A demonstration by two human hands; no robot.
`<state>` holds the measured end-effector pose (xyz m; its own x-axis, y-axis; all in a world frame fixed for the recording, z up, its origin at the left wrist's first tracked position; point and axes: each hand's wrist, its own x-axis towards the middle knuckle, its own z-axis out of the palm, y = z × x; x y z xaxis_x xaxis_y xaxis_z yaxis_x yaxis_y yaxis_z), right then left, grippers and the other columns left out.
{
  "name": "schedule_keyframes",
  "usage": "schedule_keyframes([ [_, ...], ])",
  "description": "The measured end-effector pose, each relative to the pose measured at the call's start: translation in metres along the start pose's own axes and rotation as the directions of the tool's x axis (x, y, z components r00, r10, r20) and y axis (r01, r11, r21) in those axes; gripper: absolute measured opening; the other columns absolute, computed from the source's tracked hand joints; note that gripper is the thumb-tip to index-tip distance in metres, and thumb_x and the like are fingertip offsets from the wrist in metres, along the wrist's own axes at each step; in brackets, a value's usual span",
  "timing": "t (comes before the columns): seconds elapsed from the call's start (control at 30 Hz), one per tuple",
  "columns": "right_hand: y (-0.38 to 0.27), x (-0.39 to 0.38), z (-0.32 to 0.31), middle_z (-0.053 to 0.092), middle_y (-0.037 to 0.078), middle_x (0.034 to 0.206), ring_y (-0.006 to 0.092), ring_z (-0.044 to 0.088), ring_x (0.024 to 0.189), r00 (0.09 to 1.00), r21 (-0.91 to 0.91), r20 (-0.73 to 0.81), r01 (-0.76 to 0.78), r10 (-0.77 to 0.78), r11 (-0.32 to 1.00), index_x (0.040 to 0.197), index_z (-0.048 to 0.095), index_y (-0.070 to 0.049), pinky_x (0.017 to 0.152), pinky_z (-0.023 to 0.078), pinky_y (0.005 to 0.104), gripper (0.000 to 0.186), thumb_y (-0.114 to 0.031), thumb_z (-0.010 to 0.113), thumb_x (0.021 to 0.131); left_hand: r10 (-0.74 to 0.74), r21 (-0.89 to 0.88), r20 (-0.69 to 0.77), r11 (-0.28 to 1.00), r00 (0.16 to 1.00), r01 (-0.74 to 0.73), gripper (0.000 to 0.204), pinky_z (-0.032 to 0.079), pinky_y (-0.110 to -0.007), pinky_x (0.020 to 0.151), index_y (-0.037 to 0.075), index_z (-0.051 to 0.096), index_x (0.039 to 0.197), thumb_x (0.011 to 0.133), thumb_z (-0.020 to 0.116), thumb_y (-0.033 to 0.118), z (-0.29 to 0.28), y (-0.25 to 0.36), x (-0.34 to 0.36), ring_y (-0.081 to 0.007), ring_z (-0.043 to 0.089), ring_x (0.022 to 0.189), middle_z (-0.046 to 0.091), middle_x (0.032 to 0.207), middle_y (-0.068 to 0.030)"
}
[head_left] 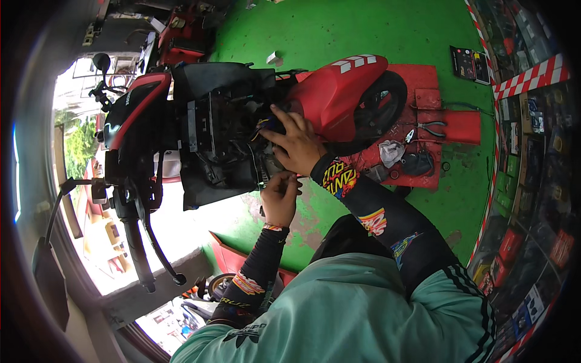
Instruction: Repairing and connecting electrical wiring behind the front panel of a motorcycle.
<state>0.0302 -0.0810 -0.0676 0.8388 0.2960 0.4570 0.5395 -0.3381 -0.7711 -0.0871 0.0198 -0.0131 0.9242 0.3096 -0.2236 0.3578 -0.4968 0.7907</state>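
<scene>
A red and black motorcycle (331, 95) stands across in front of me, its middle stripped of covers so that dark parts and wiring (261, 128) show. My right hand (299, 145) reaches over this opening with its fingers stretched and apart, the tips at the wires. Just below it, at the near side of the frame, my left hand (279, 201) is closed with thumb and forefinger pressed together. Whatever lies in that pinch is too small to make out. Both hands hide part of the bike's middle.
Behind the rear wheel (382, 106), a red stand (451, 124) carries pliers (431, 128), and a crumpled whitish bag (391, 153) lies nearby. The handlebar's brake lever (158, 242) juts toward me at left. Shelves of packaged goods (520, 199) line the right. A black case (470, 65) lies on the green floor.
</scene>
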Motion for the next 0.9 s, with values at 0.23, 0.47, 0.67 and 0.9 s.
schedule_keyframes([
  [0.23,0.009,-0.001,-0.007,0.044,0.017,0.146,0.0378,0.045,0.129,0.979,0.312,-0.176,-0.04,0.099,0.949,0.126,0.064,-0.014,0.109,0.038,0.0467,0.044,-0.02,0.072,0.083,0.05,-0.014,0.013,0.999,0.999,-0.05,0.018,0.053,-0.025,0.062,-0.002,0.066,0.104,0.1,0.062,0.015,-0.009,0.02,0.001,-0.013,0.067,0.067,0.071,0.08,-0.0089],
  [0.47,0.023,0.022,0.001,0.064,0.012,0.117,0.0328,0.056,0.114,0.982,0.247,-0.139,-0.092,0.129,0.965,0.111,0.067,-0.006,0.1,0.044,0.0426,0.035,-0.015,0.076,0.078,0.125,-0.151,-0.096,0.979,0.988,-0.139,0.018,0.056,-0.026,0.066,-0.004,0.067,0.104,0.099,0.063,0.013,-0.034,0.055,0.004,-0.0119,0.067,0.07,0.071,0.08,-0.0088],
  [0.67,0.04,0.04,0.01,0.067,0.007,0.103,0.031,0.058,0.103,0.997,0.305,-0.071,-0.007,0.031,0.952,0.1,0.07,-0.008,0.092,0.045,0.0452,0.028,-0.015,0.076,0.074,0.143,-0.128,-0.13,0.979,0.981,-0.16,0.017,0.053,-0.024,0.063,-0.004,0.067,0.104,0.1,0.062,0.012,-0.052,0.055,0.0,-0.0111,0.066,0.068,0.071,0.08,-0.0074],
  [0.9,0.035,0.036,0.011,0.068,0.007,0.101,0.031,0.059,0.103,0.987,0.226,-0.161,0.053,-0.016,0.973,0.099,0.07,-0.008,0.092,0.046,0.0453,0.027,-0.015,0.076,0.074,0.161,-0.097,-0.19,0.979,0.969,-0.182,0.017,0.052,-0.023,0.061,-0.003,0.066,0.103,0.1,0.062,0.013,-0.063,0.053,0.013,-0.0108,0.066,0.068,0.071,0.08,-0.007],
])
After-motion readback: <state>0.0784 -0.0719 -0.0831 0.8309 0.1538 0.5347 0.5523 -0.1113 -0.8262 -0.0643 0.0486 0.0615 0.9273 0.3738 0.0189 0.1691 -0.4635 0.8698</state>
